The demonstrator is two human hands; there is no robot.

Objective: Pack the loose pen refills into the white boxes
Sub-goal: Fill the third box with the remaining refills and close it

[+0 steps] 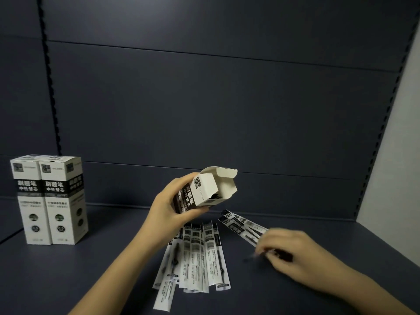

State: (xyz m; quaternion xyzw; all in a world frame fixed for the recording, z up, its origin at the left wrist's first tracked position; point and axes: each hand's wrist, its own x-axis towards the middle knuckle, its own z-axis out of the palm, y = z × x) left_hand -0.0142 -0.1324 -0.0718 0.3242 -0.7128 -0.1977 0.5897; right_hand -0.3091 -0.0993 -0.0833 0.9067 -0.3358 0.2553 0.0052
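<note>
While held tilted, white box [204, 192] open-flapped

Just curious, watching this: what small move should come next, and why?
Probably lift the wrapped refills into the open white cardboard box. The right hand pinches their near end on the dark shelf, and the left hand holds the box tilted, its open mouth towards them.

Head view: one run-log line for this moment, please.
left hand: holds open box, tilted | right hand: at angled refills, blurred | loose refills: on shelf | two boxes: upright, left
</note>
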